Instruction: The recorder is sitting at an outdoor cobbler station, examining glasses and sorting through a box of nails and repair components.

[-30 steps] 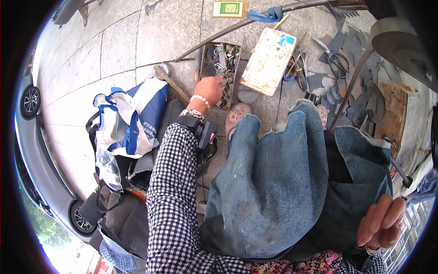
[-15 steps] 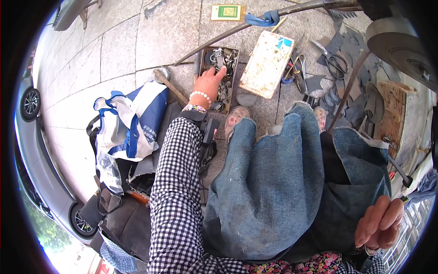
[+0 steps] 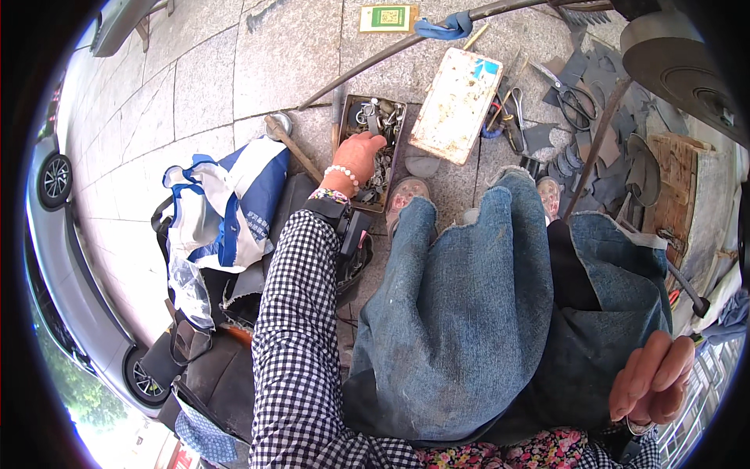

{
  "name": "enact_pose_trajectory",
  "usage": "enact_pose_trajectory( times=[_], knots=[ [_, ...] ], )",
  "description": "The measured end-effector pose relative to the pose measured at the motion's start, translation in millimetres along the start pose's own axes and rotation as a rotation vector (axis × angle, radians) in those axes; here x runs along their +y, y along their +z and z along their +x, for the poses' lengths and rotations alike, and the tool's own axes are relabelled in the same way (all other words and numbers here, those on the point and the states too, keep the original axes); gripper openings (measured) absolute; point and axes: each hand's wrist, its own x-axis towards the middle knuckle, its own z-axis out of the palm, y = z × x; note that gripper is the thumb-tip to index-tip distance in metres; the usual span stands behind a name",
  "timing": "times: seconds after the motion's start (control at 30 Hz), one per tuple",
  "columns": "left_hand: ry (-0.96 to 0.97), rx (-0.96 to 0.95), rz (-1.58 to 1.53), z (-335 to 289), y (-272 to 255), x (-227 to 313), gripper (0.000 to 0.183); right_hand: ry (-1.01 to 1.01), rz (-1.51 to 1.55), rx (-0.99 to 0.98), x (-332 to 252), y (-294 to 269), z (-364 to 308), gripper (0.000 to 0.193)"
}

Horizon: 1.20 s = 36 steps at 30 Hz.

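Outdoor street-side repair stall on paved sidewalk (image 3: 234, 70), open metal tray of small parts (image 3: 373, 148) on the ground, scissors (image 3: 574, 98) and leather scraps right of it, parked car (image 3: 55, 234) far left

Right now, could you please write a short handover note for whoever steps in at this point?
Left hand: reaching into the open metal tin of small metal parts on the pavement; whether it grips one cannot be seen.
Right hand: resting on the denim apron at the lap, fingers curled, nothing visible in it.
Nearby: the tin's lid beside the tin, a hammer left of it, scissors further right.
Done: tin open. Left: no part is out of the tin yet.
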Motion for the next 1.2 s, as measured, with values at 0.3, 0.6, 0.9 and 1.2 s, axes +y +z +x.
enact_pose_trajectory(
  times=[0.3,0.6,0.9,1.2],
  knots=[
    [-0.439,0.277,-0.532,22,31,-14,0.024,0.002,-0.025,-0.004,-6,0,-4,0.02],
    [-0.756,0.157,-0.191,40,14,9,0.029,0.016,-0.007,0.007,-3,0,-1,0.021],
    [-0.577,0.072,-0.499,29,28,-39,0.012,0.022,-0.006,-0.027,-4,-2,0,0.02],
    [-0.68,-0.185,-0.707,23,8,-29,0.016,0.01,-0.034,-0.028,-6,-3,-1,0.019]
  ],
)
